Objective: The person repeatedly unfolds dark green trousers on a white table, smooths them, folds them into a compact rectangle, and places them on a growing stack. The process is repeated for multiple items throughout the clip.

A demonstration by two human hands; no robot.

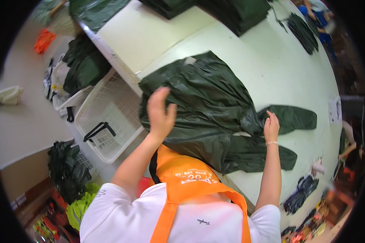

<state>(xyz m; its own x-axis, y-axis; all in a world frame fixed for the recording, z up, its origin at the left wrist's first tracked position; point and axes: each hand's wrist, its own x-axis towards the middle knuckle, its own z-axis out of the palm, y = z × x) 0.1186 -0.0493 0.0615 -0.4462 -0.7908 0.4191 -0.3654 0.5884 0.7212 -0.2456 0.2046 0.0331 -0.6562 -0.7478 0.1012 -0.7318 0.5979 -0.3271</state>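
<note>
Dark green rain trousers (202, 97) lie spread on the pale table, the gathered waist with its small white label (190, 60) toward the left and both legs pointing right. Over the waist end is my left hand (161, 115), thumb apart from the fingers and nothing in it; whether it touches the cloth I cannot tell. My right hand (271, 126), wearing a bracelet, rests at the upper leg of the trousers, its fingers stretched out and holding nothing. Wrinkles run across the shiny cloth, and part of it hangs at the table's near edge.
Beyond the trousers, stacked dark green garments (235, 14) lie on the table (288, 69). A folded dark bundle (303, 33) is at the far right. Left of the table stand a white plastic basket (105, 141) and another heaped with green cloth (85, 65). Other people are at the far edges.
</note>
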